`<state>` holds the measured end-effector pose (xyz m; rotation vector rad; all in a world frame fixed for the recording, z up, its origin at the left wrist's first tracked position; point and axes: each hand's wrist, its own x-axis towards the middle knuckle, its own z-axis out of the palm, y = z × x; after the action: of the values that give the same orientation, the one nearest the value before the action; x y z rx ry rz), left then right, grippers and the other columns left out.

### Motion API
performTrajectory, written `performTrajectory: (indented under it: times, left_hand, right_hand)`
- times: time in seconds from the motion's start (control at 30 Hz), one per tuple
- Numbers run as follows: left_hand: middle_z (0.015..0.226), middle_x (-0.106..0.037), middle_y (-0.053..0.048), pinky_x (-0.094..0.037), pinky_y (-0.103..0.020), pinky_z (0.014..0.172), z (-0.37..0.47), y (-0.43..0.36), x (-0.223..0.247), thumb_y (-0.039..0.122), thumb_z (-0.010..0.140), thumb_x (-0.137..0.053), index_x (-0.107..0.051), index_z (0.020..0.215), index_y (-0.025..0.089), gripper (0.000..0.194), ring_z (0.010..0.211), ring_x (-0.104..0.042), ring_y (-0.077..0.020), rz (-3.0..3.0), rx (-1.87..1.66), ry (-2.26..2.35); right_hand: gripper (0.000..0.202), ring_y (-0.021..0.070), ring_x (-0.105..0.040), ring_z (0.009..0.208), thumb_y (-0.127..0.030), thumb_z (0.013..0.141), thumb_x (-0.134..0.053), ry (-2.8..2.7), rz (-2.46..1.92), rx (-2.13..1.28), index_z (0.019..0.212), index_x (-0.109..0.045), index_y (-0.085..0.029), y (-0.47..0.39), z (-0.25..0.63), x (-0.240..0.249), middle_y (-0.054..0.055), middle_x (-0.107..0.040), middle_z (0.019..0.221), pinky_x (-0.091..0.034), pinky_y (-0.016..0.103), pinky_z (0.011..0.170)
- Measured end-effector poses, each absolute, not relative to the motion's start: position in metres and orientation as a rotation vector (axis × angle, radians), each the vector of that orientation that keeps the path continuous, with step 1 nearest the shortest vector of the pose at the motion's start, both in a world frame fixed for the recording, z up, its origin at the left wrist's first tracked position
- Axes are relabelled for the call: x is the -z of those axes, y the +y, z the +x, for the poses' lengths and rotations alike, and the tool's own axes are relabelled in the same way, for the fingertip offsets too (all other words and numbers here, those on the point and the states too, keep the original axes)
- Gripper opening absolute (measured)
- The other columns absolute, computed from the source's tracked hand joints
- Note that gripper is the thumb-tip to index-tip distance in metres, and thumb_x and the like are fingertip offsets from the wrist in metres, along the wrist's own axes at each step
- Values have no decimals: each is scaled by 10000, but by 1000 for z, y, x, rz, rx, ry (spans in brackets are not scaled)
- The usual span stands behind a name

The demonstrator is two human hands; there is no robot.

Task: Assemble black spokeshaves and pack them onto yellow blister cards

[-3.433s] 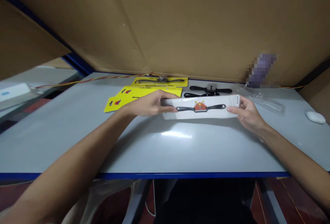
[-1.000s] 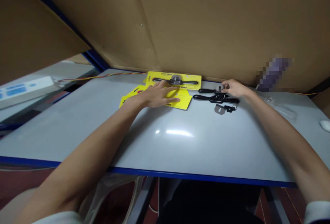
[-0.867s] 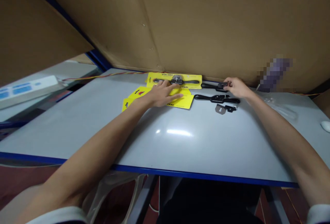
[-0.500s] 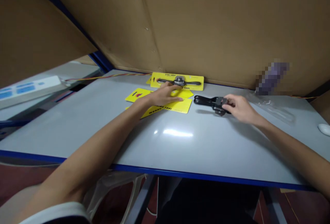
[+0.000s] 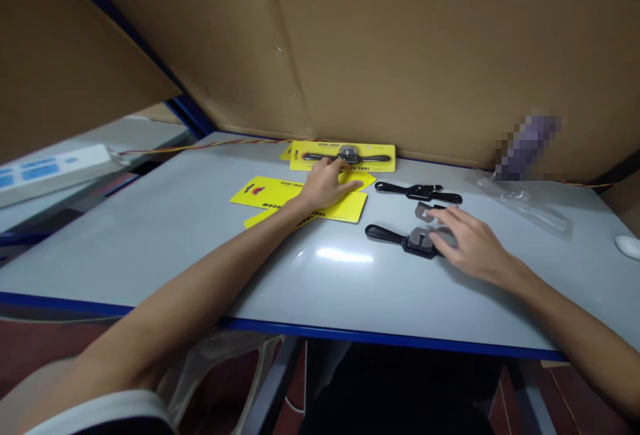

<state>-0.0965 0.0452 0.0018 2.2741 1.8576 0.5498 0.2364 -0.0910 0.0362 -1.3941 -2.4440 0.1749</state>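
My left hand point(image 5: 325, 185) rests with fingers apart on yellow printed cards point(image 5: 280, 191), its fingertips near a packaged black spokeshave point(image 5: 349, 155) on a yellow card. My right hand point(image 5: 465, 241) is open over the right end of a black spokeshave point(image 5: 385, 235), thumb and fingers apart near its grey blade. A loose grey metal plate point(image 5: 424, 212) lies just behind that tool, by my right fingertips. Farther back lies another black spokeshave body point(image 5: 395, 187) with a small screw on it.
Clear plastic packaging point(image 5: 535, 211) lies at the back right, by a blurred purple object point(image 5: 530, 148). A white mouse point(image 5: 627, 246) is at the right edge. A white power strip point(image 5: 55, 171) is at the left. Brown board point(image 5: 425, 55) walls the table's back.
The black tools, bunched in my right hand before, now lie separately on the table, and that hand has opened. My left hand and the cards under it have shifted slightly.
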Motion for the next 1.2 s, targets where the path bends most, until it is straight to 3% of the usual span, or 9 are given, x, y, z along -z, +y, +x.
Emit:
performTrajectory:
  times: [0.23, 0.43, 0.6, 0.73, 0.87, 0.93, 1.0, 1.07, 1.2]
  left_hand:
    - [1291, -667, -136, -502, -399, 1003, -112, 51, -8, 650, 827, -661, -619, 1406, 175, 750, 1123, -624, -296, 2253, -453, 1558]
    - [1346, -591, -146, -446, -490, 1101, -119, 51, -13, 779, 758, -671, -577, 1493, 249, 911, 1275, -540, -368, 2355, -299, 1535]
    - [1501, -471, -148, -339, -548, 1207, -120, 49, -17, 874, 606, -725, -548, 1523, 270, 1112, 1432, -388, -429, 2386, -173, 1508]
    - [1507, -495, -134, -375, -532, 1183, -127, 42, -27, 895, 614, -694, -607, 1457, 271, 1053, 1398, -445, -401, 2386, -218, 1383]
    - [1212, -664, -126, -435, -483, 1101, -112, 26, -38, 742, 899, -515, -766, 1052, 176, 639, 1206, -570, -316, 2380, -658, 1462]
    - [907, -671, -92, -417, -499, 1073, -92, 13, -40, 630, 976, -454, -697, 728, 173, 574, 1010, -606, -271, 2459, -755, 1532]
    - [658, -572, -39, -429, -481, 1010, -69, -7, -39, 542, 1015, -409, -601, 603, 191, 574, 779, -573, -210, 2565, -697, 1420]
    - [638, -564, -28, -467, -423, 889, -47, -31, -37, 467, 1024, -392, -628, 665, 204, 504, 684, -539, -188, 2660, -633, 1140]
    - [978, -656, -86, -504, -367, 803, -20, -74, -31, 431, 1015, -464, -661, 1242, 219, 368, 852, -604, -220, 2687, -672, 793]
  right_hand:
    - [414, 343, -649, 1087, -281, 1013, -396, -2439, -1533, 55, 1312, -665, -182, -65, 269, -29, 178, -641, 1250, -538, 510, 937]
    - [392, 348, -617, 1067, -285, 1022, -390, -2475, -1488, 18, 1201, -720, -173, -56, 275, -17, 175, -664, 1155, -498, 559, 993]
    - [293, 296, -646, 1011, -288, 1014, -435, -2417, -1401, -223, 1051, -711, -199, -53, 278, -22, 131, -673, 1076, -525, 484, 946]
    - [261, 279, -664, 947, -253, 987, -466, -2399, -1409, -301, 1070, -708, -201, -53, 281, -25, 121, -679, 1053, -538, 461, 891]
    - [339, 276, -663, 955, -243, 1006, -427, -2448, -1379, -284, 1201, -704, -222, -56, 282, -22, 114, -669, 1059, -539, 454, 896]
    - [380, 284, -656, 940, -239, 1011, -397, -2445, -1408, -220, 1246, -695, -232, -58, 282, -22, 115, -650, 1050, -542, 461, 873]
    - [424, 288, -647, 924, -216, 997, -379, -2400, -1452, -142, 1301, -674, -240, -60, 280, -22, 119, -625, 1067, -539, 472, 861]
    - [447, 276, -645, 924, -187, 971, -374, -2332, -1447, -159, 1304, -667, -243, -59, 278, -23, 116, -605, 1095, -531, 467, 884]
    - [369, 242, -651, 882, -152, 921, -360, -2194, -1366, -407, 1044, -701, -220, -55, 272, -21, 90, -637, 1033, -519, 427, 881]
